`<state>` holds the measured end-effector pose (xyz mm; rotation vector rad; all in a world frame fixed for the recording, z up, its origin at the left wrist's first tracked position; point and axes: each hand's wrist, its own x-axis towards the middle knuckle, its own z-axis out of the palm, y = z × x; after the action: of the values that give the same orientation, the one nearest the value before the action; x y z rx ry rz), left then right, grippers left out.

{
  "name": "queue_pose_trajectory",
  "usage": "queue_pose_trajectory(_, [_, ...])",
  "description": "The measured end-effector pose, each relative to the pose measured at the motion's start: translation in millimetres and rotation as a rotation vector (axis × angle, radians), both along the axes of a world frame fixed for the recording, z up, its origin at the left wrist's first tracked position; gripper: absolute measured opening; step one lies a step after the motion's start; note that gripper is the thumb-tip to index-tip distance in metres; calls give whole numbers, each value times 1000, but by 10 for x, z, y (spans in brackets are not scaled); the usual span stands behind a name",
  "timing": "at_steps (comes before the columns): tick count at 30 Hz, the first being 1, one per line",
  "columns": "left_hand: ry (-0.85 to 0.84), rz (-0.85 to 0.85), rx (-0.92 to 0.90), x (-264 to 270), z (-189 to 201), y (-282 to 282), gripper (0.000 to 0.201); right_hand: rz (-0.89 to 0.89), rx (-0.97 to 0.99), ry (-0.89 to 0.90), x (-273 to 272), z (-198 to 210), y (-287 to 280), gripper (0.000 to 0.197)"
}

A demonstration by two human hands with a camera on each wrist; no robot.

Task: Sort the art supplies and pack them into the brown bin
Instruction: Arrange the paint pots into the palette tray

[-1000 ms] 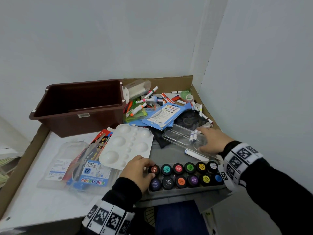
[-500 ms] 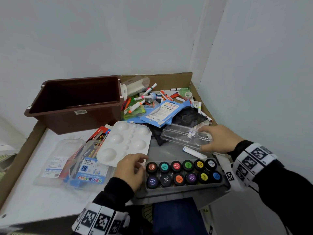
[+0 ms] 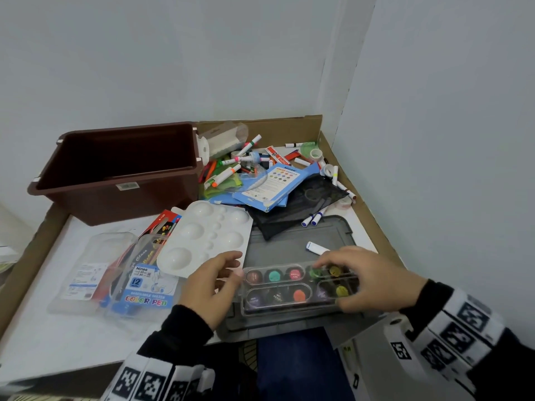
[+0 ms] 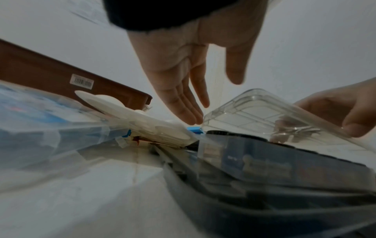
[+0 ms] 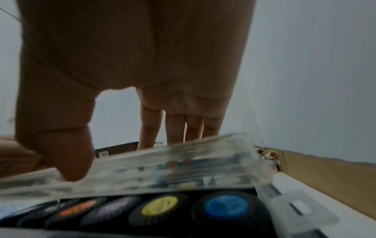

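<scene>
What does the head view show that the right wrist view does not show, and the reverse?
Only the head view shows the white palette, the color pen pack and the marker pile. Only the right wrist view shows the blue paint pot uncovered, with the clear lid tilted above it. Both show the right hand holding the lid, the yellow pot and the brown bin.

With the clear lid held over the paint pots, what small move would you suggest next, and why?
Probably lower the clear plastic lid flat and press it shut. The right hand grips its right end, tilted above the tray of round paint pots; the left hand waits open at its left edge.
</scene>
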<state>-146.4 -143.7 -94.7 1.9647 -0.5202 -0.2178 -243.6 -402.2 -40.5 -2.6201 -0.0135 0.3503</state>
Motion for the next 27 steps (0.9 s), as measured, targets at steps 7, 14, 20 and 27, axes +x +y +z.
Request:
queue_pose_trajectory(7, [-230, -240, 394, -2, -97, 102, 78, 52, 3, -168, -18, -192, 45, 58])
queue_pose_trajectory(14, [-311, -237, 496, -15, -71, 56, 83, 54, -24, -216, -111, -270, 27, 59])
queue_pose_trajectory(20, [-332, -260, 577, -18, -76, 36, 83, -155, 204, -208, -262, -371, -20, 54])
queue_pose_trajectory(27, [-382, 44, 422, -198, -50, 93, 41, -788, 153, -405, -496, -617, -172, 34])
